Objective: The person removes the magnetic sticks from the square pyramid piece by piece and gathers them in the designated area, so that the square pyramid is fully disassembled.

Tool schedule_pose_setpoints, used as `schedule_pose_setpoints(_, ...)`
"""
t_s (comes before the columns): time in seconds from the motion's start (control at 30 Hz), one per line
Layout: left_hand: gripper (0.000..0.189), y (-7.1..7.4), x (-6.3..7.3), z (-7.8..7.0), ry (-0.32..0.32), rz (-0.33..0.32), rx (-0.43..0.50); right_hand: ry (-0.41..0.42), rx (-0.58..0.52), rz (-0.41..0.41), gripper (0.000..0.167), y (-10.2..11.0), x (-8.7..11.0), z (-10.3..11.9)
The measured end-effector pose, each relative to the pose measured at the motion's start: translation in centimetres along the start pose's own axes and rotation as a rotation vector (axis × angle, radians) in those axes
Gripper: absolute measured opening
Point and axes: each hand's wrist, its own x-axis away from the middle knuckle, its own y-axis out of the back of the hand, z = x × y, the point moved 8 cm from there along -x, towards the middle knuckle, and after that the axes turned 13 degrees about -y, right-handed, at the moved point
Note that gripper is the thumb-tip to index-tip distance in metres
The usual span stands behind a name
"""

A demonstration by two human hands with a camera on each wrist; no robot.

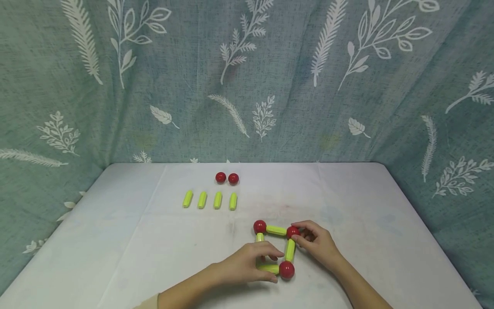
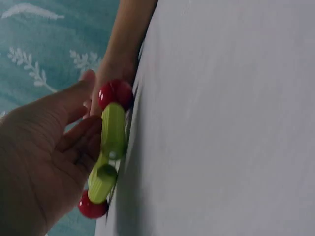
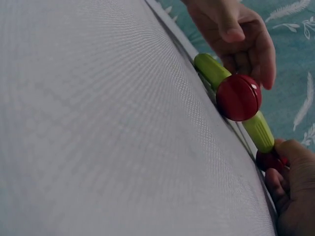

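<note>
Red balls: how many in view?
5: left back ball, right back ball; on the rod frame, far left ball, far right ball pinched by the right hand, near right ball. Its near left corner shows none.

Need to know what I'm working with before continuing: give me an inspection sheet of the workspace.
Surface: white-covered table, faintly creased and marked.
Job's things: four yellow-green rods laid as a four-sided frame, three red balls at its corners; no ball shows at the corner by the left hand. Farther off, two loose balls and four loose rods.
Clutter: nothing seen.
Hands: right hand pinches the frame's far right ball in its fingers; left hand open, contact unclear.
Cables: nothing seen.
Surroundings: blue-green cloth with white leaf print, behind and at both sides.
</note>
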Motion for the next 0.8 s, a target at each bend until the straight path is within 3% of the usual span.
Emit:
schedule_pose_setpoints(0.1,0.044,-0.9,0.0,-0.4,-0.038,0.014,-0.045,-0.002,0.000,0.000,0.027,0.0,0.0,0.0)
schedule_pose_setpoints(0.17,0.042,-1.3,0.1,-0.4,-0.030,0.008,-0.075,-0.001,-0.004,0.000,0.027,0.1,0.0,0.0)
schedule_pose_setpoints(0.57,0.021,-1.7,1.0,-0.1,0.122,-0.117,-0.240,-0.047,0.024,0.004,0.028,-0.1,-0.1,-0.3)
schedule_pose_setpoints(0.8,0.012,-1.6,1.0,-0.9,0.093,-0.147,-0.347,-0.022,0.020,0.012,0.028,-0.3,0.0,-0.1)
